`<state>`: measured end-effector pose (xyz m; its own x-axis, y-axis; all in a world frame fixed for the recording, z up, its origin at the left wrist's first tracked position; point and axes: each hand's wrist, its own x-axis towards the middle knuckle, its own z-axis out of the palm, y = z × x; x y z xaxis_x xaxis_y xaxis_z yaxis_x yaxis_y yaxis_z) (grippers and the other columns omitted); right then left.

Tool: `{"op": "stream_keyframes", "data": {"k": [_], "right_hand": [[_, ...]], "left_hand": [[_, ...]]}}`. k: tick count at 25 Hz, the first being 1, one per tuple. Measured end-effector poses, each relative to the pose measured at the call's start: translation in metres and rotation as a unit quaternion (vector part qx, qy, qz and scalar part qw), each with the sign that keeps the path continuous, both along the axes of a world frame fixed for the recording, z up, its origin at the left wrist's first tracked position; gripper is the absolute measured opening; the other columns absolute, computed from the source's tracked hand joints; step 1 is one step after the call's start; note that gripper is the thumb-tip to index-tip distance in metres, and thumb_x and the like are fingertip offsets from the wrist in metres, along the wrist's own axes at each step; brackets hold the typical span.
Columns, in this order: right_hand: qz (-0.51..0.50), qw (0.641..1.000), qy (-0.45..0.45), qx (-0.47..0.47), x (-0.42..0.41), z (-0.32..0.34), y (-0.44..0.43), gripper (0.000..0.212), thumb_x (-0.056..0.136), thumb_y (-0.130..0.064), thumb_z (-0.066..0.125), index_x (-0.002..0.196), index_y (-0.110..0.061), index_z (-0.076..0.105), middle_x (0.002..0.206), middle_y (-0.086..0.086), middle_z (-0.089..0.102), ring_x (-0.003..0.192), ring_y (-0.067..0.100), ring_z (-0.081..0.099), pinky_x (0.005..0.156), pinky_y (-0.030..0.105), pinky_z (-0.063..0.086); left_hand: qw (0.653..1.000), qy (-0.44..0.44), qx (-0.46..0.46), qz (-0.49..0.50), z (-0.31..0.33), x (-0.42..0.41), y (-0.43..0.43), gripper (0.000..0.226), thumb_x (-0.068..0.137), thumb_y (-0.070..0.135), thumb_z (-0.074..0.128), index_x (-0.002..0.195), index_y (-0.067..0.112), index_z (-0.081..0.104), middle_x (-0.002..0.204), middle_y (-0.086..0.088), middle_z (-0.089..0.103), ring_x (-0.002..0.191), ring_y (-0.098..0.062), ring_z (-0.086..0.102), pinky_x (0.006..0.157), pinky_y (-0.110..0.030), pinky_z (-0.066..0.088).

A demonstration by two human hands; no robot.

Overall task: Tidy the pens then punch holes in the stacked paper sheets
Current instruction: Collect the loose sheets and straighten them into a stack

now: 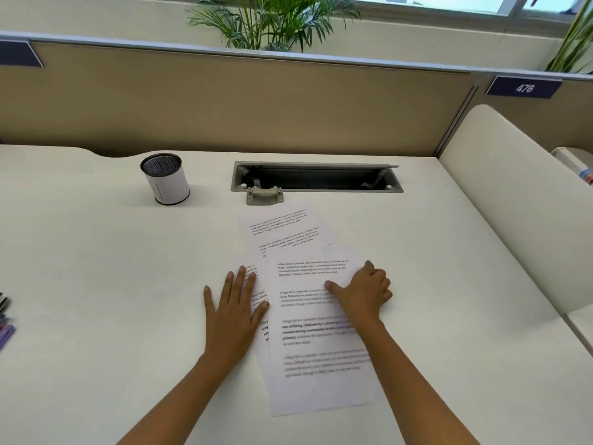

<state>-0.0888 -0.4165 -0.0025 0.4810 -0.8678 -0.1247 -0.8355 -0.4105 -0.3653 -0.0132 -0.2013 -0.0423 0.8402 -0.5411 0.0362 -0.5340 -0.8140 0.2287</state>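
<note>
While your right hand (362,292) keeps its fingers (382,279) curled at the right edge of the top sheet (321,348), thumb laid across the print, a hard pull could crease that edge or drag the sheet further askew. Whether the fingertips reach under the paper is hidden, but it reads as a pinch. Your left hand (232,313) lies flat with its fingers (240,281) straight, holding nothing, their tips pressing the left margin of a lower sheet (261,335). The paper sheets (288,239) are fanned, not squared. Two more poke out beyond your hands toward the hole punch (264,195), which sits apart from them beside the cable tray (321,189). Punch them like this and the holes will likely not line up. The pens (4,322) lie at the far left edge of the tabletop (96,268), well apart from the pen cup (165,179), so the tidying looks undone.
</note>
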Motion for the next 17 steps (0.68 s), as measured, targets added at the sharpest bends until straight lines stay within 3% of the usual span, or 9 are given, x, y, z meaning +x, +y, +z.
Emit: {"op": "stream_keyframes", "data": {"k": [3,7,10,13,15,17], "right_hand": [[-0.019,0.998,0.06,0.0,-0.001,0.003,0.013,0.08,0.071,-0.054,0.074,0.121,-0.002,0.039,0.126,0.019,0.049,0.118,0.034,0.043,0.095,0.041,0.037],[-0.025,0.997,0.036,0.059,-0.009,0.009,0.024,0.069,0.076,-0.04,0.075,0.12,-0.001,0.038,0.122,0.018,0.058,0.117,0.036,0.05,0.094,0.042,0.042],[-0.026,0.99,-0.078,0.114,-0.021,0.012,0.025,0.052,0.081,-0.02,0.071,0.12,-0.002,0.041,0.118,0.018,0.06,0.106,0.036,0.058,0.084,0.04,0.049],[0.001,0.975,-0.17,0.139,-0.043,0.012,0.023,0.025,0.085,-0.011,0.064,0.106,-0.008,0.052,0.108,0.012,0.065,0.081,0.018,0.061,0.066,0.026,0.049],[0.019,0.97,-0.192,0.145,-0.058,0.011,0.021,0.019,0.083,-0.011,0.068,0.096,-0.015,0.054,0.097,0.004,0.065,0.067,-0.002,0.053,0.05,0.008,0.038],[0.029,0.965,-0.2,0.168,-0.068,0.009,0.02,0.022,0.082,-0.016,0.071,0.099,-0.014,0.057,0.091,-0.001,0.063,0.067,-0.004,0.053,0.047,0.006,0.038]], "left_hand": [[0.999,0.001,0.051,0.002,0.001,0.004,-0.007,0.084,0.077,0.06,-0.021,0.151,0.027,0.0,0.16,0.006,-0.007,0.148,-0.018,-0.005,0.113,-0.058,-0.004],[0.999,0.03,0.044,-0.004,0.004,0.005,-0.006,0.064,0.093,0.055,0.009,0.15,0.029,-0.003,0.159,0.008,-0.012,0.147,-0.018,-0.012,0.114,-0.055,-0.009],[0.992,0.088,-0.09,-0.018,0.009,0.004,-0.002,0.06,0.098,0.043,0.028,0.151,0.023,0.01,0.16,0.004,-0.001,0.148,-0.016,-0.003,0.119,-0.037,-0.004],[0.945,0.172,-0.276,0.033,0.017,-0.005,-0.001,0.053,0.1,0.026,0.037,0.149,0.014,0.021,0.158,-0.001,0.017,0.146,-0.014,0.014,0.121,-0.034,0.007],[0.926,0.192,-0.316,0.074,0.022,-0.015,-0.001,0.05,0.099,0.019,0.039,0.147,0.012,0.025,0.154,-0.002,0.028,0.142,-0.015,0.025,0.118,-0.029,0.016],[0.917,0.214,-0.326,0.085,0.026,-0.024,-0.001,0.047,0.099,0.014,0.038,0.145,0.013,0.03,0.152,-0.001,0.033,0.139,-0.014,0.031,0.113,-0.022,0.019]]}}
